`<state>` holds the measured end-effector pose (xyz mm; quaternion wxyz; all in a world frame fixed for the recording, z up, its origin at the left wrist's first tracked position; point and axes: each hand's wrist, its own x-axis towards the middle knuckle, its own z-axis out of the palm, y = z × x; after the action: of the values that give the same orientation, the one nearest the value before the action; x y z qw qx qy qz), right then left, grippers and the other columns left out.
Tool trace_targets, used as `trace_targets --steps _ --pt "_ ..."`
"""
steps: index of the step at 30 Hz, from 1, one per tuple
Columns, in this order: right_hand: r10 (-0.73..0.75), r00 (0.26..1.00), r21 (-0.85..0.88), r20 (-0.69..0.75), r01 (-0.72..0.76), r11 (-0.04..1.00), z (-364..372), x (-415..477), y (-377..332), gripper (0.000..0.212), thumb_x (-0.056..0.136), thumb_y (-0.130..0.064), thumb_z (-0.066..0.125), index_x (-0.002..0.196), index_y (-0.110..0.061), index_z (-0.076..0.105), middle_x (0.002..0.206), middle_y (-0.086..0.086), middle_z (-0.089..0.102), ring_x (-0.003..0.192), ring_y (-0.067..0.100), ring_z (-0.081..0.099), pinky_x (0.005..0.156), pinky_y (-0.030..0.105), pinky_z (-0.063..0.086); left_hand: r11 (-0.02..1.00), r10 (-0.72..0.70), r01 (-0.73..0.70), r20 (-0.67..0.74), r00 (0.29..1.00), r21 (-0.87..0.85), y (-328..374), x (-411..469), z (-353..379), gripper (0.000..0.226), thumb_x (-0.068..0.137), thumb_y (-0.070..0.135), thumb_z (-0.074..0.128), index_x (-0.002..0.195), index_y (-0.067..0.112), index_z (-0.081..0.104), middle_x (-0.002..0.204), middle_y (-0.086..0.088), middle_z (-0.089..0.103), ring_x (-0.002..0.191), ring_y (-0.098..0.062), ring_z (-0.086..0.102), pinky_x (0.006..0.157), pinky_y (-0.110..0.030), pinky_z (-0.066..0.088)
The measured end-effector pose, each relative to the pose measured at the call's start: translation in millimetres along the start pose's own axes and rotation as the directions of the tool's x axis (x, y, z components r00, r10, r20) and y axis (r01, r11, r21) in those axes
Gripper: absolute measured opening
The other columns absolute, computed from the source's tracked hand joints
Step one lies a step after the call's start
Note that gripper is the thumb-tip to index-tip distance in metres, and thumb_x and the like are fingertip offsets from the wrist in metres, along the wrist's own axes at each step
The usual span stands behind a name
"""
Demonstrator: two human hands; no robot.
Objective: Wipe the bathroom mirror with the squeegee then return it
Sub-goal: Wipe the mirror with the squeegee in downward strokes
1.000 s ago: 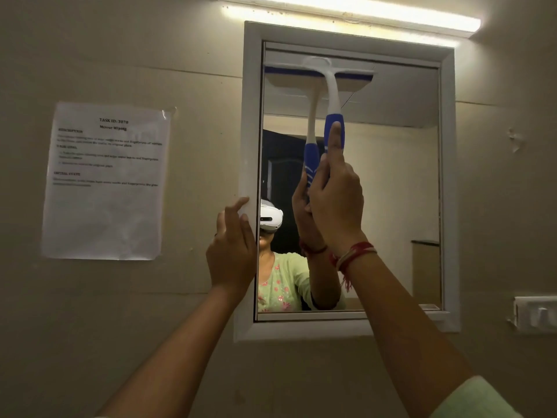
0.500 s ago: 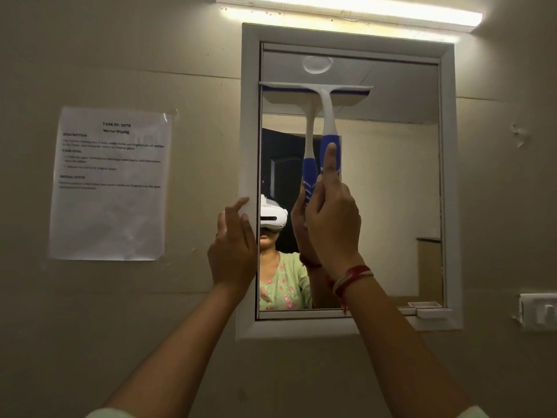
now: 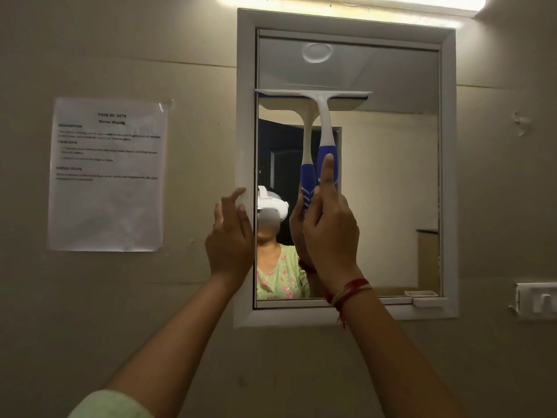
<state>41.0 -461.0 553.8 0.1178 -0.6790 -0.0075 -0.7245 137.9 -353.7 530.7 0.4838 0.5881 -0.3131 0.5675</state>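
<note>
1. The squeegee (image 3: 324,128) is held by the right hand (image 3: 330,236), fingers wrapped round the blue grip, index finger laid straight up the handle.
2. Its blade is pressed flat on the mirror (image 3: 388,191) in the upper left part of the glass, level, with the left end right at the white frame (image 3: 449,176). The handle hangs straight down from it.
3. The left hand (image 3: 230,236) is laid against the frame's left edge, centre of the frame, fingers loosely spread, nothing gripped.
4. A red thread band (image 3: 351,289) is worn on the right wrist, just in front of the frame's bottom edge.
5. A printed sheet (image 3: 107,176) is stuck on the wall at the left, well apart from the mirror.
6. A tube light (image 3: 346,1) is lit along the top, right above the frame.
7. A white hook holder (image 3: 538,300) is seen at the far right edge.
</note>
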Motion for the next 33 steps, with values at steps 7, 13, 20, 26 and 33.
trace_targets --steps 7,13,20,26,33 --pt "0.003 1.0 0.015 0.017 -0.003 1.0 -5.0 -21.3 1.0 0.06 0.094 -0.02 0.048 0.139 -0.022 0.009 0.094 0.021 0.065 0.071 0.024 0.063 0.071 0.026 0.045 1.0 -0.015 0.015 0.005 1.0 -0.012 0.8 -0.5 2.1 0.031 0.099 0.021 0.033 0.123 0.009 0.047 0.106 -0.016 0.059 0.065 -0.007 0.048 0.046 -0.009 0.031" --pt "0.012 1.0 0.025 0.023 -0.013 1.0 -10.1 -38.6 -1.3 0.057 0.093 -0.021 0.043 0.141 -0.015 0.014 0.086 0.02 0.064 0.062 0.022 0.061 0.062 0.024 0.046 1.0 -0.004 0.004 0.009 1.0 -0.012 0.1 0.0 1.8 0.027 0.1 0.018 0.034 0.124 0.01 0.044 0.108 -0.017 0.059 0.066 -0.017 0.055 0.047 -0.014 0.037" --pt "0.057 0.997 0.029 0.052 -0.059 0.998 -14.7 -55.1 -3.4 0.054 0.094 -0.027 0.037 0.14 -0.019 0.009 0.082 0.017 0.062 0.06 0.019 0.059 0.061 0.032 0.056 1.0 0.006 -0.006 -0.009 1.0 0.017 -2.0 -0.6 3.6 0.026 0.1 0.02 0.032 0.123 0.015 0.041 0.107 -0.016 0.059 0.068 -0.016 0.055 0.049 -0.007 0.028" --pt "0.061 0.992 0.052 0.109 -0.067 0.996 -25.9 -85.0 -0.4 0.052 0.095 -0.03 0.033 0.14 -0.018 0.009 0.082 0.017 0.061 0.058 0.019 0.057 0.055 0.034 0.057 1.0 -0.001 0.001 -0.021 1.0 0.02 -6.0 -1.9 6.4 0.024 0.101 0.019 0.032 0.123 0.019 0.04 0.111 -0.014 0.058 0.071 -0.005 0.047 0.045 -0.003 0.03" --pt "0.062 0.986 0.041 0.155 -0.069 0.997 -35.2 -113.1 2.2 0.055 0.093 -0.033 0.028 0.14 -0.031 -0.001 0.082 0.012 0.06 0.056 0.011 0.053 0.052 0.029 0.055 1.0 -0.015 0.015 -0.008 1.0 0.006 -6.1 -2.3 7.3 0.023 0.101 0.018 0.03 0.122 0.02 0.039 0.109 -0.012 0.057 0.058 0.003 0.037 0.044 -0.005 0.028"
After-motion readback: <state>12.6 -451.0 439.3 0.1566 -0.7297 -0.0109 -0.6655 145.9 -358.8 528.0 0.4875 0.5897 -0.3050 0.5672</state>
